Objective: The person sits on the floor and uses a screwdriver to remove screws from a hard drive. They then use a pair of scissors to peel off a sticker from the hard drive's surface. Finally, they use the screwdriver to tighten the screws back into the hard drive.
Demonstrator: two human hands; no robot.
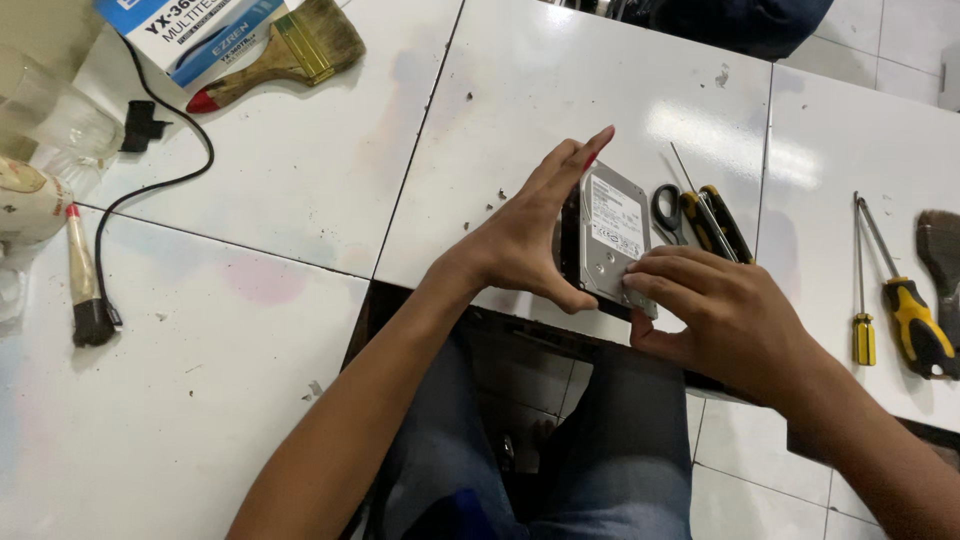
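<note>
Head view shows both hands on a hard drive (612, 235) stood on edge at the near rim of the white desk (300, 190). The left hand (530, 235) lies flat against the drive's left side, fingers (575, 160) stretched long and nearly straight, thumb hooked under the near corner. The right hand (715, 310) presses its curled fingers (665, 272) on the drive's near right corner, closed down on the labelled face. To handle it well, I judge the drive should stay braced between palm and fingertips, with its weight over the desk, not over the gap by the lap. Its long axis runs away from the person, tilted slightly right; the labelled face looks right and up. Just beyond the right fingers lie scissors (668, 212) and pliers (715, 222); further right, two yellow screwdrivers (905, 300). Well left of the left hand sit two brushes (285, 55).
</note>
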